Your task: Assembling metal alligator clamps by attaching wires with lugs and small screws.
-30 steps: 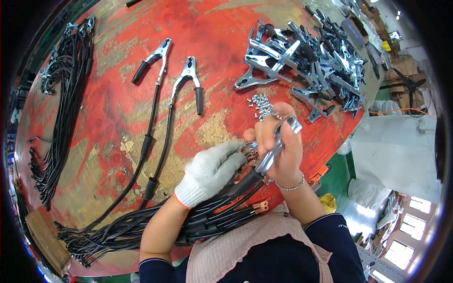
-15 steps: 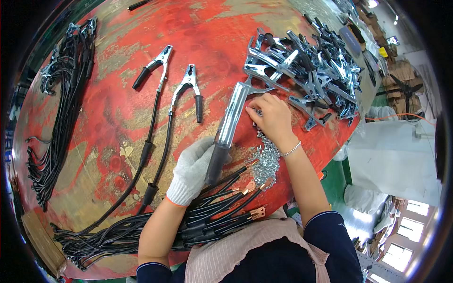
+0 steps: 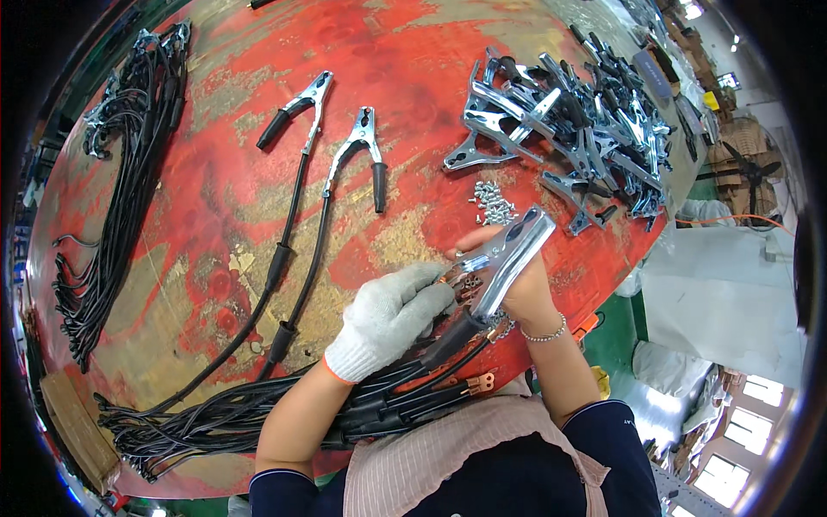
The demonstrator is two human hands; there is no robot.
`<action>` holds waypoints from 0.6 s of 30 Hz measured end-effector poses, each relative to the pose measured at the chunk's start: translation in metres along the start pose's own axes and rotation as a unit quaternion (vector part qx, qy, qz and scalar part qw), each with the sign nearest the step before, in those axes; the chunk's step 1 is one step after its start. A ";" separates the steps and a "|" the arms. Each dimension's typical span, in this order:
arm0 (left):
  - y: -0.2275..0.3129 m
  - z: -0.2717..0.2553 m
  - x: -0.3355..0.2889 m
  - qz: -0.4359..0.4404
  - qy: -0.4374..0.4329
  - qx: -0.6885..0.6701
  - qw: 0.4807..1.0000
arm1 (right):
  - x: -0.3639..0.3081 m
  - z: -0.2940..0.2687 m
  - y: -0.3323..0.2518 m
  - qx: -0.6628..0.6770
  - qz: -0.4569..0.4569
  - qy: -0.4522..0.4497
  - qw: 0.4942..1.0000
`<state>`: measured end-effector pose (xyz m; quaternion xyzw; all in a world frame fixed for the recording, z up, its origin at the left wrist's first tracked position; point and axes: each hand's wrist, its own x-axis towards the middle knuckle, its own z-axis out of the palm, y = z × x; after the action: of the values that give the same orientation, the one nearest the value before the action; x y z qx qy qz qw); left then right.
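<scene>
Both hands grip one metal clamp [image 3: 504, 258] over red counter [image 3: 215, 215] near edge: gloved left hand [image 3: 388, 314] at its cable end, bare right hand [image 3: 517, 289] closed around the body.

The right hand [image 3: 517, 289] is mostly hidden behind the metal clamp [image 3: 504, 258] it holds, so its fingers cannot be seen clearly. The small screws [image 3: 494, 202] on the counter [image 3: 215, 215] are too small to count. The cable bundle [image 3: 258, 414] passes under the left forearm and its ends are hidden there.
</scene>
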<state>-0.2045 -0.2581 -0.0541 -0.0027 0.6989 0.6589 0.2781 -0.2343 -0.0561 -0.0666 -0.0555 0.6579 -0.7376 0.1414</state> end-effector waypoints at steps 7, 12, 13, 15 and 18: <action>0.001 0.001 -0.004 0.052 -0.004 0.071 0.996 | -0.003 0.003 0.017 0.051 0.049 -0.007 0.997; 0.006 0.001 -0.007 0.052 0.000 0.105 0.993 | -0.008 0.000 0.024 0.131 0.129 0.005 0.983; 0.007 0.000 -0.007 0.044 -0.003 0.104 0.994 | -0.009 -0.001 0.023 0.116 0.128 0.001 0.985; 0.007 0.000 -0.007 0.040 -0.011 0.120 0.992 | -0.011 -0.003 0.022 0.085 0.126 -0.006 0.988; 0.006 0.004 -0.006 0.043 0.018 0.127 0.991 | -0.017 -0.009 0.023 0.178 0.138 0.001 0.974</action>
<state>-0.1998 -0.2556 -0.0458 0.0509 0.7815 0.5759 0.2344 -0.2177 -0.0447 -0.0889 0.0631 0.5175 -0.8162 0.2490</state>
